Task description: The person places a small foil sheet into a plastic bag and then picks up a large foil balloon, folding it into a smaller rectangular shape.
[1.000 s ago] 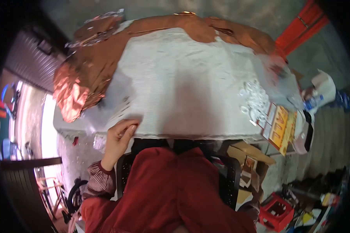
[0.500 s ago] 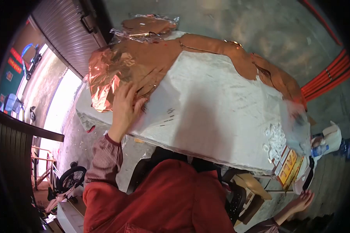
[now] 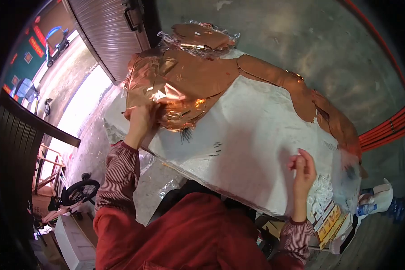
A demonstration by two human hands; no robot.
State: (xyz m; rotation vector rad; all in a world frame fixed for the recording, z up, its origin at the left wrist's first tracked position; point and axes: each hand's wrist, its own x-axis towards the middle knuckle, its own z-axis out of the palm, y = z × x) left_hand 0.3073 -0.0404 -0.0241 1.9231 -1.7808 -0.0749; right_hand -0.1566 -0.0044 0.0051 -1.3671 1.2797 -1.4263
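Note:
My left hand (image 3: 141,122) is at the near left edge of a shiny copper-coloured foil sheet (image 3: 168,76), its fingers closed on the crumpled edge and partly hidden by it. The foil is bunched and creased beside the fingers, above the white-covered table (image 3: 252,130). My right hand (image 3: 304,173) is raised over the right part of the table, fingers loosely bent and apart, with nothing visible in it. Close to it lies a pile of small white rings (image 3: 321,193).
Flat brown pieces (image 3: 274,76) run along the table's far edge. More brown pieces in clear plastic (image 3: 202,38) lie at the back left. A yellow printed box (image 3: 329,225) is at the right corner, near a water bottle (image 3: 366,209). Orange-red bars (image 3: 387,128) stand beyond.
My left hand has gone from lying flat on the foil to gripping its edge, and the foil has bunched up. My right hand has come up from beyond the table's right corner to above the tabletop.

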